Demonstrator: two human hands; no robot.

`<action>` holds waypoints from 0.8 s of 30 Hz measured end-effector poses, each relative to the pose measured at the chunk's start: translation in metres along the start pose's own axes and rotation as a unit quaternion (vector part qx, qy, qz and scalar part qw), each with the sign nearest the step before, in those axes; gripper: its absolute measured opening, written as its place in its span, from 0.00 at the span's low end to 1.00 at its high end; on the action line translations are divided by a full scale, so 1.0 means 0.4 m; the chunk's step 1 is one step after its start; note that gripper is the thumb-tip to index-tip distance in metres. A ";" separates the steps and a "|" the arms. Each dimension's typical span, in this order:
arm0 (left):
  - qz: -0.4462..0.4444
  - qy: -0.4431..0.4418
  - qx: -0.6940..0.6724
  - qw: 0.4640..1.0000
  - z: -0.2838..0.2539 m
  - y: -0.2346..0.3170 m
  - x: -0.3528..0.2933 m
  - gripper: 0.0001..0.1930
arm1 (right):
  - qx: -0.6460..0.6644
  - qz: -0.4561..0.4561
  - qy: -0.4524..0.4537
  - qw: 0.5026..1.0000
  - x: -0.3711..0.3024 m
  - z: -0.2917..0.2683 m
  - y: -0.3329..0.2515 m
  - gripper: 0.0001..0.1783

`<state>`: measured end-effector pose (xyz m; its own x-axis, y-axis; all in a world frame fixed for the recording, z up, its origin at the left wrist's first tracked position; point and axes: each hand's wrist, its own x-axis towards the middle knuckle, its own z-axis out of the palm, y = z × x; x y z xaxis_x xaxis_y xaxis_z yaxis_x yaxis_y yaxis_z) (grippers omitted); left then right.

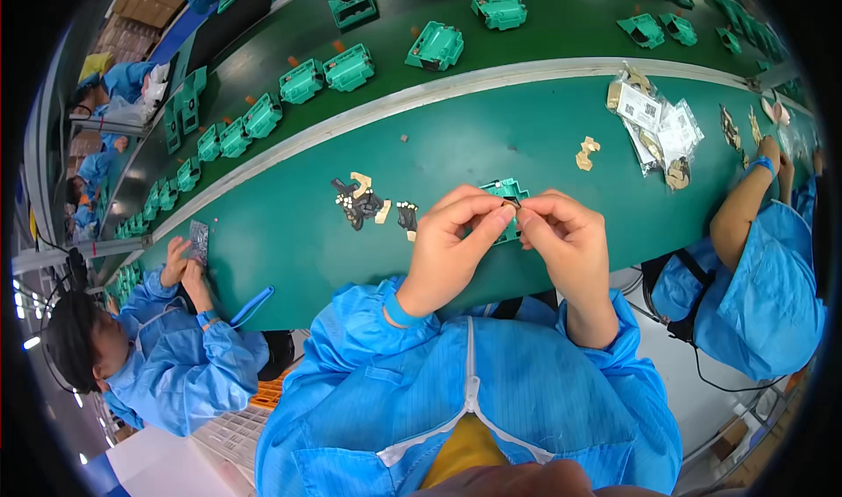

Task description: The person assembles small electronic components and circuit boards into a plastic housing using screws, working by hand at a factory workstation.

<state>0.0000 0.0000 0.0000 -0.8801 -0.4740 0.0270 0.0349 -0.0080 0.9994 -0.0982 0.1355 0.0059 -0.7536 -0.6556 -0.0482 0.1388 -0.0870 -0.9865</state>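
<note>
My left hand (452, 247) and my right hand (568, 238) meet over the green bench, thumbs and forefingers pinched together. Between their fingertips is a small dark part (510, 203), mostly covered by the fingers. Just behind and below them lies a green plastic housing (503, 187), partly hidden by my hands. Left of my left hand is a loose pile of small black parts (355, 209) mixed with beige pieces (360, 182). A smaller cluster of black parts (407, 215) sits nearer to that hand. More beige pieces (587, 153) lie beyond my right hand.
Clear plastic bags (653, 128) of parts with white labels lie at the far right. Behind a pale rail (421, 107), green housings (348, 67) stand on a dark green conveyor. Co-workers in blue sit on both sides; the left one handles a grey board (199, 241). A blue strap (253, 306) lies near the bench edge.
</note>
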 end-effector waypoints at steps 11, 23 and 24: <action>-0.063 0.028 -0.183 0.981 0.008 -0.008 0.012 0.06 | -0.101 -0.019 0.025 0.994 0.023 -0.019 0.018 0.04; 0.030 0.035 -0.044 0.998 0.023 -0.020 0.015 0.08 | 0.004 0.022 -0.013 1.000 0.027 -0.021 -0.010 0.04; 0.040 0.035 -0.029 0.998 0.023 -0.019 0.015 0.07 | 0.005 0.023 -0.012 1.000 0.025 -0.021 -0.010 0.04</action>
<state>-0.0099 0.0053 -0.0073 -0.8384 -0.5352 0.1031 0.1334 -0.0182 0.9909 -0.1118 0.1354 0.0081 -0.7307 -0.6768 -0.0902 0.1794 -0.0629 -0.9818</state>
